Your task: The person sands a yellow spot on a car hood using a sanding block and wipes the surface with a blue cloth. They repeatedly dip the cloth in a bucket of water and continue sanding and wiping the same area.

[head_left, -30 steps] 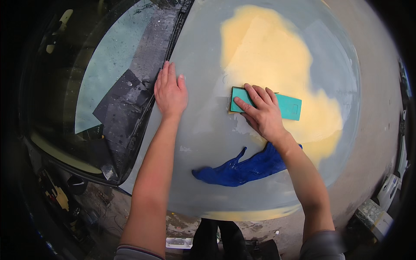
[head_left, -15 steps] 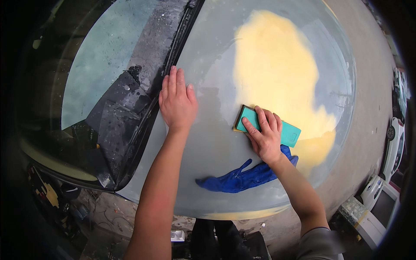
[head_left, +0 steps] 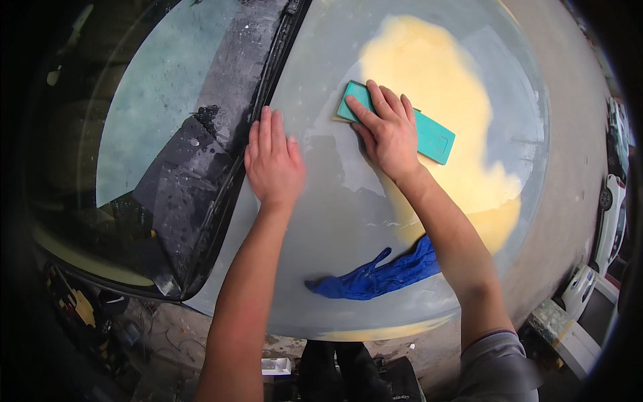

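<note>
A long teal sanding block point(head_left: 435, 137) is pressed to the car's hood point(head_left: 288, 268), with a thin edge of sandpaper showing beneath its left end. My right hand point(head_left: 394, 134) grips it from above, thumb and fingers on its top and side. The block sits across the left border of a large pale-yellow patch point(head_left: 429, 60) on the wet grey surface. My left hand point(head_left: 273, 167) lies flat on the hood beside the windshield's edge, fingers stretched out and holding nothing. Closer to me, a crumpled blue cloth point(head_left: 365, 280) rests on the hood, partly behind my right forearm.
Left of the hood is the wet windshield point(head_left: 154, 100), with black trim point(head_left: 231, 184) along its edge and dark sheets over part of it. A white box point(head_left: 276, 366) is by my legs. Parked vehicles point(head_left: 608, 218) stand beyond the concrete floor point(head_left: 566, 161) at right.
My right hand has slid the sanding block away from me and slightly left, from beside the cloth to higher on the hood. My left hand has stayed nearly in place.
</note>
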Tool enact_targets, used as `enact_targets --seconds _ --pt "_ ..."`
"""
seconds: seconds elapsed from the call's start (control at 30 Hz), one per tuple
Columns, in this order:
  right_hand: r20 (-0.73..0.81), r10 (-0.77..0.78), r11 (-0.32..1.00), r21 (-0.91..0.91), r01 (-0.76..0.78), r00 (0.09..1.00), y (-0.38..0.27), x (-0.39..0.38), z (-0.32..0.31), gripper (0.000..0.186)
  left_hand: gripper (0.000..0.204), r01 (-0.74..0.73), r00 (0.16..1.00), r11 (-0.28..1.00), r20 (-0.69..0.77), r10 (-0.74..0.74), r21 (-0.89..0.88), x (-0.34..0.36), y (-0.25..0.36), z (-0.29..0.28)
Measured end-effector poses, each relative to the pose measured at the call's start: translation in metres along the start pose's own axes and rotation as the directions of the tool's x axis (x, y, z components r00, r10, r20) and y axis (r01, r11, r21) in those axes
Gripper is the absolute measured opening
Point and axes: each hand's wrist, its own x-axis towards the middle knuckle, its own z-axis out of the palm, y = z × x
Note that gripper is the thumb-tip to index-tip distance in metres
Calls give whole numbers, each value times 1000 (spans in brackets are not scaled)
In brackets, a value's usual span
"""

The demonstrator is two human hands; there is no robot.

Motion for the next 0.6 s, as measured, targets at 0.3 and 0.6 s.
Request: enact_targets --seconds 0.3,0.6 --pt "53 61 998 -32 -60 997 -23 -104 -15 53 59 20 999 992 35 -25 127 -7 -16 2" --pt "-66 11 1000 -3 -11 998 0 8 15 46 60 28 999 999 30 -28 25 -4 -9 -2"
